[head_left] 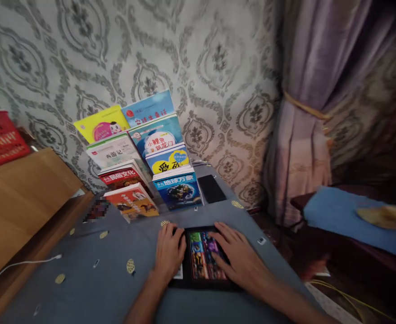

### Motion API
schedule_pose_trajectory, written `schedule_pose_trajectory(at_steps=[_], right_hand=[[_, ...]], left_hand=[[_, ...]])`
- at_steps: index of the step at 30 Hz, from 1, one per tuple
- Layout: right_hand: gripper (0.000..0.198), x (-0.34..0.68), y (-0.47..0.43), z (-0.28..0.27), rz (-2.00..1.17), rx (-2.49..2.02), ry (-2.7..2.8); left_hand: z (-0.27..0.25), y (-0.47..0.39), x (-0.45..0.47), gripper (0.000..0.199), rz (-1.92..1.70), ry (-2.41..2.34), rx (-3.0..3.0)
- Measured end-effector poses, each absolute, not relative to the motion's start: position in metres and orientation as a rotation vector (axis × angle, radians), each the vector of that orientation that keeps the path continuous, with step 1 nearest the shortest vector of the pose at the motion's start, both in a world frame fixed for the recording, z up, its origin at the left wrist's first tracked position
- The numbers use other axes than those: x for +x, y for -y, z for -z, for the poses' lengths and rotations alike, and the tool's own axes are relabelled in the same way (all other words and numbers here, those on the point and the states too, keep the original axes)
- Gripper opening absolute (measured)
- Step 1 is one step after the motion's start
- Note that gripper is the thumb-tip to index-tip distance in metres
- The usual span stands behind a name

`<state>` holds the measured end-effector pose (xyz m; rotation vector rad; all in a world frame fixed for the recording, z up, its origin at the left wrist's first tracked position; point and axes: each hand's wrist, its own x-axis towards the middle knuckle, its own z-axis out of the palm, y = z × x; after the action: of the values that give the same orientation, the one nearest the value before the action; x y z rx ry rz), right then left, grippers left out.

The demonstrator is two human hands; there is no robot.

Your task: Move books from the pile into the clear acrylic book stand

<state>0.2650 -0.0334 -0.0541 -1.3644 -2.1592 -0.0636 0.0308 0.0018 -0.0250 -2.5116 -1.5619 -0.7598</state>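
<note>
A black card album (pixel 214 284) lies flat on the cloth-covered table in front of me, with colourful picture cards (pixel 198 258) showing in two columns. My left hand (pixel 170 252) rests on the album's left side, its fingers laid forward and the thumb beside them. Part of a pale card or sheet (pixel 179 272) shows under that hand's thumb side. Over the right side lies my right hand (pixel 236 252), fingers spread, with some fingertips on the right column of cards. Neither hand lifts anything.
Behind the album, children's books (pixel 177 191) stand in two stepped rows. A black phone-like slab (pixel 211 188) lies to their right. A wooden box (pixel 32 198) and a white cable (pixel 25 262) are at left, a red basket (pixel 3 140) above. A blue-covered surface (pixel 336 216) is at right.
</note>
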Motion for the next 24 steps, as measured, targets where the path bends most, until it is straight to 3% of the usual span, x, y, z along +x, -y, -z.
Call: schedule_pose_trajectory(at_steps=[8, 12, 19, 24], right_hand=[[0.042, 0.246, 0.087, 0.037, 0.180, -1.584, 2.156], [0.045, 0.236, 0.127, 0.034, 0.231, -1.616, 2.190], [0.034, 0.215, 0.186, 0.022, 0.067, -1.465, 2.241], [0.024, 0.213, 0.161, 0.002, -0.208, -1.420, 2.226]], left_hand=[[0.004, 0.036, 0.040, 0.036, 0.353, 1.595, -2.479], [0.000, 0.048, 0.051, 0.031, 0.220, 1.637, -2.547], [0.012, 0.043, 0.058, 0.031, 0.436, 1.449, -2.778], [0.024, 0.037, 0.038, 0.037, 0.589, 1.352, -2.959]])
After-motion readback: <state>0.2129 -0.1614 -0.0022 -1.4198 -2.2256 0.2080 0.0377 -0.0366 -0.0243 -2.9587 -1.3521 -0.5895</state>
